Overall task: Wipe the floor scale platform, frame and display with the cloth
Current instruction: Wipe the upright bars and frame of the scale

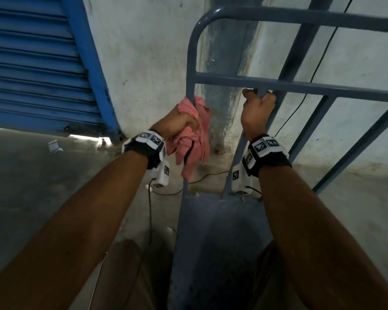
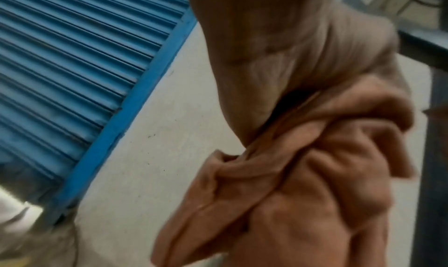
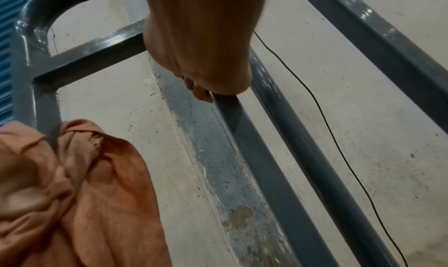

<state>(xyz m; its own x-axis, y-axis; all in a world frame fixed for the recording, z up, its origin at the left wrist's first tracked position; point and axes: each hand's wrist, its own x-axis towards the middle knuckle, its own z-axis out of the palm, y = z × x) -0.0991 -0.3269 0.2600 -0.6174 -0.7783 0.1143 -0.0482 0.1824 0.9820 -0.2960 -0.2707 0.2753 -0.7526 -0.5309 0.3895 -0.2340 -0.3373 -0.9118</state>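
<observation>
frame step in hand: left grip [image 1: 177,125] clasps the cloth [image 1: 194,139] around the frame [image 1: 189,70] post; right grip [image 1: 257,110] grasps a bar. next: slide cloth along the post.

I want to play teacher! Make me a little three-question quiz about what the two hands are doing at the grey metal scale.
1. True or false: the left hand grips the crumpled pink cloth around the grey metal frame's left upright post.
2. Which does the right hand hold? A) the thin black cable B) a grey inner bar of the frame C) the blue roller shutter
3. Fill in: the flat grey platform lies ____ the two hands.

Key: 1 true; 2 B; 3 below.
</observation>
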